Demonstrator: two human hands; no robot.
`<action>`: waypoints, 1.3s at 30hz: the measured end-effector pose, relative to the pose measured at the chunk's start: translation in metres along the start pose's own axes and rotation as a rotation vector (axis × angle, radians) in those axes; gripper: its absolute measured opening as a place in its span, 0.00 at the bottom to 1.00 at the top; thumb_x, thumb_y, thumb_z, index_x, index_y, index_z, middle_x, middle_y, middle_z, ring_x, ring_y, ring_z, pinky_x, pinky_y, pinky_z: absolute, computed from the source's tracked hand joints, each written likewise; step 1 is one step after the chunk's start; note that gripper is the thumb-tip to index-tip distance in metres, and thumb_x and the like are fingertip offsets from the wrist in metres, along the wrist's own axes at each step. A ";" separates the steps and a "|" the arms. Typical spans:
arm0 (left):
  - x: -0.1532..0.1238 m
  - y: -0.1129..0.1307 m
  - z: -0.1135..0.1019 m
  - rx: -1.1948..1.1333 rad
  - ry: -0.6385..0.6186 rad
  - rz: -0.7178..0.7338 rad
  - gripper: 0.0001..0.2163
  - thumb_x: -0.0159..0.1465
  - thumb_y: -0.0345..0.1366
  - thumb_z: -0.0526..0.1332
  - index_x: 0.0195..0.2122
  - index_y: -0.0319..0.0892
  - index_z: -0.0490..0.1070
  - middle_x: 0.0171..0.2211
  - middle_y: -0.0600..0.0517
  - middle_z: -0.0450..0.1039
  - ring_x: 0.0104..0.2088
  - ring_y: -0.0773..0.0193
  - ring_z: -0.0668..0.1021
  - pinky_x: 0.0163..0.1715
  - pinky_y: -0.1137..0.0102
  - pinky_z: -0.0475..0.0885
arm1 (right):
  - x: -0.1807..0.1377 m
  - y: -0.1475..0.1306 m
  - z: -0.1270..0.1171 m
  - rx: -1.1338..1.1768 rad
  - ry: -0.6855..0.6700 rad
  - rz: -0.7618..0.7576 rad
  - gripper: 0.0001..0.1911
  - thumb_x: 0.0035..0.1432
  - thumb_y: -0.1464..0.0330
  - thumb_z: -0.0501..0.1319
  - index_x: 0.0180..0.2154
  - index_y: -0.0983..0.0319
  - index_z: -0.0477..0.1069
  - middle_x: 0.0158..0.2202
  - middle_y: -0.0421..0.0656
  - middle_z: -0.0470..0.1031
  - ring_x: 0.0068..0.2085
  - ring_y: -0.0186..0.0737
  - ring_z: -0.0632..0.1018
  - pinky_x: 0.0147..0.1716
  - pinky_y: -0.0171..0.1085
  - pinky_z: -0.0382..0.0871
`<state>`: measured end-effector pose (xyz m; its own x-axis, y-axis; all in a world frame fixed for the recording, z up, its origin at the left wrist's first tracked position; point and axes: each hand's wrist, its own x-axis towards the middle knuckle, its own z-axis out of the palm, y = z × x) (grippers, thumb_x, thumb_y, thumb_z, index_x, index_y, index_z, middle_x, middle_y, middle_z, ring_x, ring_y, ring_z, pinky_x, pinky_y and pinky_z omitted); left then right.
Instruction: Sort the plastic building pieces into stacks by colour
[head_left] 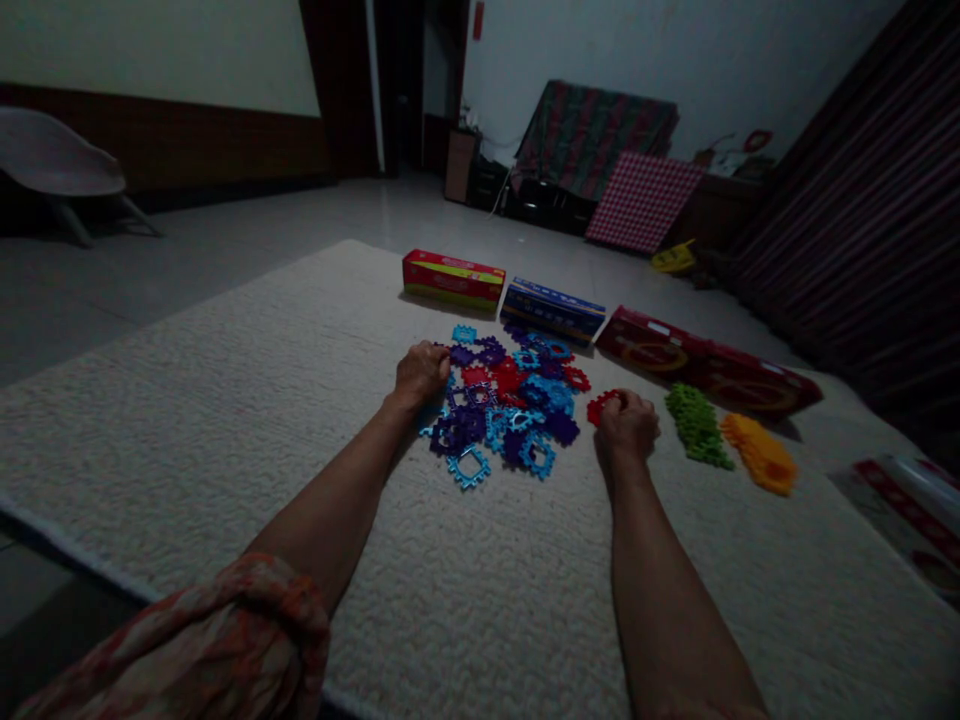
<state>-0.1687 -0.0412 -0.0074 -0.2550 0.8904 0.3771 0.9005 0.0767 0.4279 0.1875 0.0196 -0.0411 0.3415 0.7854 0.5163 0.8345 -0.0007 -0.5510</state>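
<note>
A loose pile of toothed plastic building pieces (551, 395) in blue, purple and red lies on the pale quilted mat. At the pile's left edge is my left hand (423, 372), its fingers curled closed; whatever they grip, if anything, is hidden. My right hand (630, 422), right of the pile, pinches a red toothed piece (602, 407) close to the mat. Beyond that hand lie a stack of green toothed pieces (697, 425) and a row of orange ones (760, 454).
Behind the pile stand a red and yellow box (454, 280), a blue box (553, 309) and a long dark red box (709, 360). The quilted mat (255, 400) covers the surface. A pale chair (56, 155) is at far left, and a striped curtain (862, 180) hangs at right.
</note>
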 end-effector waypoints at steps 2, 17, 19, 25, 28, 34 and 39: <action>0.001 0.000 0.002 0.013 0.030 0.053 0.13 0.65 0.31 0.59 0.46 0.43 0.81 0.48 0.43 0.78 0.51 0.52 0.77 0.53 0.60 0.73 | -0.001 0.000 0.001 -0.030 0.034 0.006 0.21 0.52 0.68 0.55 0.48 0.62 0.75 0.48 0.58 0.74 0.48 0.58 0.75 0.51 0.60 0.66; -0.007 0.019 0.017 -0.173 -0.301 0.634 0.15 0.61 0.28 0.61 0.47 0.47 0.80 0.46 0.49 0.81 0.51 0.57 0.79 0.58 0.58 0.71 | -0.060 -0.104 -0.004 0.223 -0.527 -0.826 0.10 0.62 0.68 0.58 0.43 0.58 0.76 0.46 0.47 0.81 0.54 0.50 0.73 0.57 0.52 0.56; -0.006 0.019 0.013 -0.118 -0.322 0.594 0.14 0.59 0.28 0.61 0.43 0.47 0.81 0.42 0.50 0.82 0.47 0.56 0.80 0.54 0.59 0.73 | -0.060 -0.103 -0.004 0.194 -0.544 -0.815 0.09 0.61 0.68 0.59 0.42 0.58 0.76 0.44 0.47 0.80 0.52 0.50 0.73 0.56 0.52 0.55; -0.003 0.015 0.016 -0.062 -0.240 0.361 0.14 0.61 0.29 0.60 0.44 0.46 0.82 0.39 0.48 0.82 0.44 0.55 0.81 0.51 0.60 0.74 | -0.057 -0.102 -0.001 0.178 -0.581 -0.782 0.08 0.60 0.70 0.60 0.40 0.59 0.78 0.40 0.46 0.80 0.47 0.48 0.76 0.51 0.48 0.58; -0.001 0.014 0.019 -0.075 -0.190 0.354 0.14 0.62 0.32 0.62 0.49 0.45 0.80 0.46 0.46 0.80 0.48 0.55 0.79 0.53 0.61 0.74 | -0.056 -0.103 0.000 0.249 -0.564 -0.761 0.08 0.61 0.69 0.60 0.39 0.59 0.78 0.39 0.46 0.81 0.46 0.48 0.77 0.51 0.49 0.61; 0.000 0.015 0.025 -0.074 -0.212 0.416 0.14 0.63 0.34 0.64 0.49 0.47 0.78 0.50 0.47 0.78 0.52 0.55 0.78 0.57 0.61 0.71 | -0.046 -0.107 -0.010 0.609 -0.498 -0.497 0.11 0.60 0.62 0.60 0.39 0.59 0.78 0.42 0.45 0.82 0.45 0.47 0.80 0.50 0.46 0.71; 0.002 0.014 0.031 -0.044 -0.217 0.406 0.11 0.64 0.37 0.61 0.46 0.45 0.78 0.48 0.46 0.78 0.48 0.55 0.79 0.52 0.60 0.71 | -0.038 -0.105 -0.015 0.821 -0.433 -0.213 0.14 0.54 0.58 0.64 0.39 0.59 0.77 0.40 0.45 0.83 0.44 0.46 0.81 0.50 0.47 0.74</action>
<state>-0.1462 -0.0245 -0.0259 0.1990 0.9180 0.3431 0.8955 -0.3126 0.3169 0.0927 -0.0195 0.0066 -0.1099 0.8799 0.4623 0.2400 0.4749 -0.8467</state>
